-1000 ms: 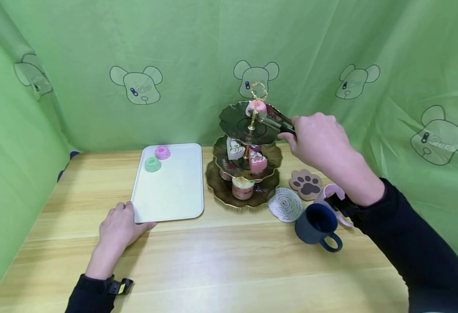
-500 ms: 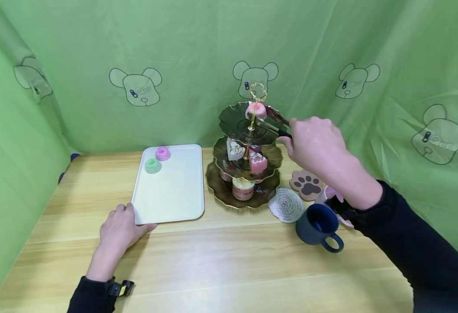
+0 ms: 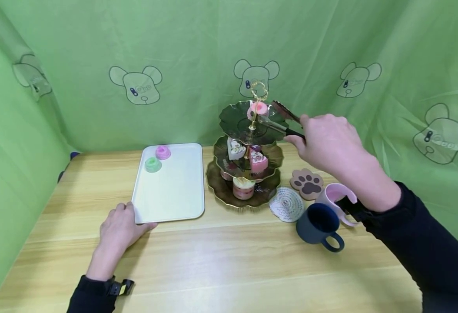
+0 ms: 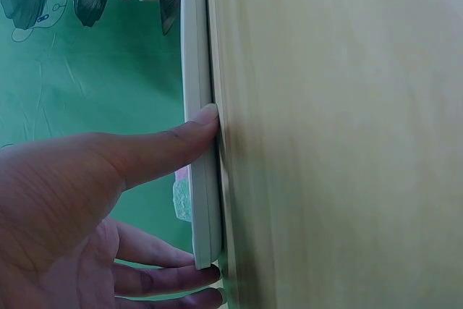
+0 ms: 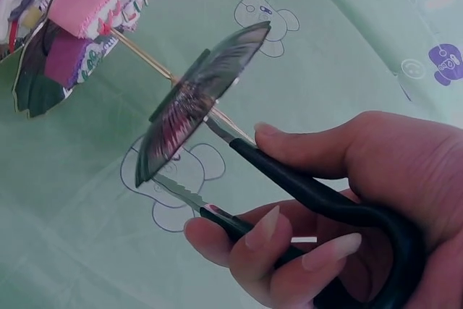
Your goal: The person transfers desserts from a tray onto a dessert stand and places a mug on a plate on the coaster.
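Note:
My right hand [image 3: 328, 141] holds black-handled tongs [image 3: 277, 126] above the top tier of a three-tier cake stand [image 3: 234, 124]. The tongs' tips are spread; one lies in front of a pink donut-shaped sweet [image 3: 260, 108], the other stands apart on its right. In the right wrist view the top plate [image 5: 192, 99] hides that sweet. At the near left corner of a white tray [image 3: 170, 187], my left hand [image 3: 117, 228] holds the edge, thumb [image 4: 170, 150] on one side and fingers round the corner. A green sweet [image 3: 152, 164] and a purple one [image 3: 163, 152] lie on the tray.
Lower tiers carry a white cake slice [image 3: 235, 149], a pink slice [image 3: 258, 161] and a layered dessert cup [image 3: 243, 188]. Right of the stand are a round woven coaster [image 3: 286, 204], a paw coaster [image 3: 307, 184], a navy mug [image 3: 316, 226] and a pink mug [image 3: 336, 191] below my right forearm.
The right hand has shifted right and the tongs have spread wider, the right arm of the tongs now apart from the pink sweet. The left hand and tray have stayed put.

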`<state>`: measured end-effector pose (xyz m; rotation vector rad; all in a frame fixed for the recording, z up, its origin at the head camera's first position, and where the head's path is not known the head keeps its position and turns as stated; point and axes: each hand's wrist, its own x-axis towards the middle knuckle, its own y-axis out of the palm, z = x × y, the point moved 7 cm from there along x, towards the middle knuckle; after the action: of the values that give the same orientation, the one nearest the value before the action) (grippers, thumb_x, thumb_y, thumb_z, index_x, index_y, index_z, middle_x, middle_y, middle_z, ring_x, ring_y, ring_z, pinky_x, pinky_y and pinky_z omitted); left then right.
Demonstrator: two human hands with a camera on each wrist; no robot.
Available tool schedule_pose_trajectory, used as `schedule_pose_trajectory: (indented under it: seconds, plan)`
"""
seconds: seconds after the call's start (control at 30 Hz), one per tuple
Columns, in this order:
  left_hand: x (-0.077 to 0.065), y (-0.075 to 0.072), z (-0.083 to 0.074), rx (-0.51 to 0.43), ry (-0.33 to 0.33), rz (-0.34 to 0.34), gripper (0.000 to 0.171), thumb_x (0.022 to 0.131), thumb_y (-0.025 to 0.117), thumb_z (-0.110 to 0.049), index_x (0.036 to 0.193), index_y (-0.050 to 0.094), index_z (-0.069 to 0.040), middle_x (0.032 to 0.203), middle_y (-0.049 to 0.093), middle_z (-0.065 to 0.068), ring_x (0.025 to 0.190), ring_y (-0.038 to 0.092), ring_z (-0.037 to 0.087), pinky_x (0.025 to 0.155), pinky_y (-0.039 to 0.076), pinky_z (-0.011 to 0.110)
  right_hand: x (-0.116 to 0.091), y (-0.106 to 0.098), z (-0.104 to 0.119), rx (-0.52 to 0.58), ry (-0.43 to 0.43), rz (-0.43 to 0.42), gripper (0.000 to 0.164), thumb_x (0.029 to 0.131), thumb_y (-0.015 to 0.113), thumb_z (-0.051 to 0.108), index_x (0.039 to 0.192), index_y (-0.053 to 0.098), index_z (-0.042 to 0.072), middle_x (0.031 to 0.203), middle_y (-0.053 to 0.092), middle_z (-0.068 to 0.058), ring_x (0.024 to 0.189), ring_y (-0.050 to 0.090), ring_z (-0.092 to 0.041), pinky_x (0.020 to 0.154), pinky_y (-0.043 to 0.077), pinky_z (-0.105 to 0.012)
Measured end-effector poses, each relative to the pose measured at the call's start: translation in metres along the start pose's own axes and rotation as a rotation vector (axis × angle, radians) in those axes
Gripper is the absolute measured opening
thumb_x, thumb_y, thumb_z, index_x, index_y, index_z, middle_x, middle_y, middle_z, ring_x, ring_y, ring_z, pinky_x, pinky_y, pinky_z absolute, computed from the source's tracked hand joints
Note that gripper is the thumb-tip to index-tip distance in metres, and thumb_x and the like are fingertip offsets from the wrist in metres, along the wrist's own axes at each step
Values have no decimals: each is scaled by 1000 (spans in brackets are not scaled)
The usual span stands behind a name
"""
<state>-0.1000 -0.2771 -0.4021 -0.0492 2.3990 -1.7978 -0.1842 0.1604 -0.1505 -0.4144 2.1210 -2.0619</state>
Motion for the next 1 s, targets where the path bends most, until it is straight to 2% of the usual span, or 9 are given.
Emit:
schedule_pose_trajectory:
  seconds: [0.13,0.3,0.37,0.57,0.8,0.93,1.0]
  plan:
    - [0,1,-2,-1,9,-6,92,81,88,-54,123,54,20,102,55,30,92,58,47,69,52,58,-3,-7,-6,-10,-1,36,62,107,56,52,130,59,-6,83,64,-21,63,61,-36,49,50,-48]
    - [1,1,-1,4,10,-6,93,81,89,-55,123,54,21,102,55,30,91,58,46,69,52,58,-10,-27,-17,31,0,25,60,108,52,56,124,60,-1,77,58,-16,58,54,-29,46,44,-41]
    - [1,1,0,6,9,-4,93,81,89,-55,123,53,21,102,55,31,92,58,47,69,52,58,-13,-38,-22,35,4,-12,56,108,51,56,116,59,2,71,52,-11,56,50,-27,45,40,-39]
    - [1,2,1,13,8,-10,94,82,88,-54,125,53,22,104,55,33,94,58,49,71,53,60,-17,-67,-25,19,44,-133,64,108,48,58,128,56,-2,69,49,-13,60,49,-34,49,37,-42]
    - [0,1,-1,1,11,-15,96,82,88,-54,126,52,23,105,56,34,94,58,49,72,53,60,-8,-75,7,77,-27,-242,54,108,48,58,102,53,4,68,48,-11,60,48,-33,54,35,-43]
    - [0,1,-3,-2,9,-14,95,81,89,-55,125,53,22,104,55,33,93,58,48,71,53,59,-1,-68,35,147,-92,-267,56,108,48,57,108,57,1,73,53,-11,58,49,-29,50,39,-41]
    - [1,1,-4,-3,8,-14,95,80,89,-55,123,53,22,103,55,32,92,58,47,70,53,58,2,-62,51,180,-123,-268,61,109,48,55,119,59,-4,77,55,-11,60,52,-28,51,43,-39]
